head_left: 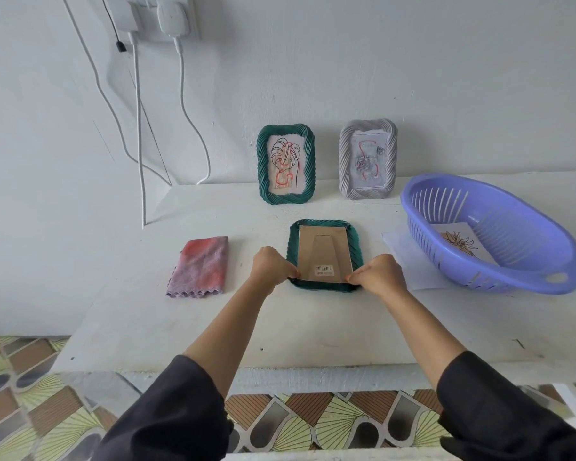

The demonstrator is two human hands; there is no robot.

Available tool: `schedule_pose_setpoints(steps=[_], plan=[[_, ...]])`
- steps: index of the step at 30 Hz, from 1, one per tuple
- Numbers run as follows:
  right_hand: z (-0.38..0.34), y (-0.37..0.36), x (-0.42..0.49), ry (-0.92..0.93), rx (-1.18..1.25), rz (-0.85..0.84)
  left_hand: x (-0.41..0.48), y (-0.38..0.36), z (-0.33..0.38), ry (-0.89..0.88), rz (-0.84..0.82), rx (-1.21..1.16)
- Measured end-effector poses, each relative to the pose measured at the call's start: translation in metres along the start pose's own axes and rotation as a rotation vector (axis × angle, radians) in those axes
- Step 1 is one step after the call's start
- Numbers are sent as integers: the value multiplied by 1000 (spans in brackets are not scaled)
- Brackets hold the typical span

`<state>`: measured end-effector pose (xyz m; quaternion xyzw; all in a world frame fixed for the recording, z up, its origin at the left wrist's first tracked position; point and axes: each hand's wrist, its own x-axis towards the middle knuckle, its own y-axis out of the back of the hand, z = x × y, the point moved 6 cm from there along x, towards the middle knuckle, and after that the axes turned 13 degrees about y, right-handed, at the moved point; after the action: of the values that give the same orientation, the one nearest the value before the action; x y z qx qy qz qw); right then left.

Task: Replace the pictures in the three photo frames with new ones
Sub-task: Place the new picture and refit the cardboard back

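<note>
None look done | left hand (273, 266), right hand (374, 276) pinch brown card back (325, 252) of face-down green ribbed frame (292, 239) | beyond hands wait upright green ribbed frame (309, 154), grey ribbed frame (346, 161)

Glossy plastic basket (526, 227) — matt cardboard frame back (325, 254)

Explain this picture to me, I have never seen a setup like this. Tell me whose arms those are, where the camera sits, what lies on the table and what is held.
There is no machine here. A person works with bare hands, and one camera worn on the head looks down at them. On the white table lie a folded pink-purple cloth, a face-down green frame and a purple basket with a drawing inside and a paper sheet by it. An upright green frame and a grey frame stand at the wall. The left hand and right hand pinch the near corners of the face-down frame's cardboard back.
</note>
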<state>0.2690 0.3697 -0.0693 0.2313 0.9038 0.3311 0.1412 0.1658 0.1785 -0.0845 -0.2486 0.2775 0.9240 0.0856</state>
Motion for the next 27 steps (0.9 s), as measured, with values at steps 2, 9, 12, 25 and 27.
schedule_pose_setpoints(steps=[2,9,12,25,27], plan=[[0,0,0,-8,0,4,0,0,0,5,-6,-17],[1,1,-2,-2,-60,-10,-1,-3,-3,47,-46,-103],[0,1,-1,17,-74,-20,-2,-2,-3,58,-20,-93],[5,7,-4,75,-106,-45,-7,-3,-6,76,0,-116],[4,7,-5,75,-124,-47,-8,-3,-6,79,-2,-122]])
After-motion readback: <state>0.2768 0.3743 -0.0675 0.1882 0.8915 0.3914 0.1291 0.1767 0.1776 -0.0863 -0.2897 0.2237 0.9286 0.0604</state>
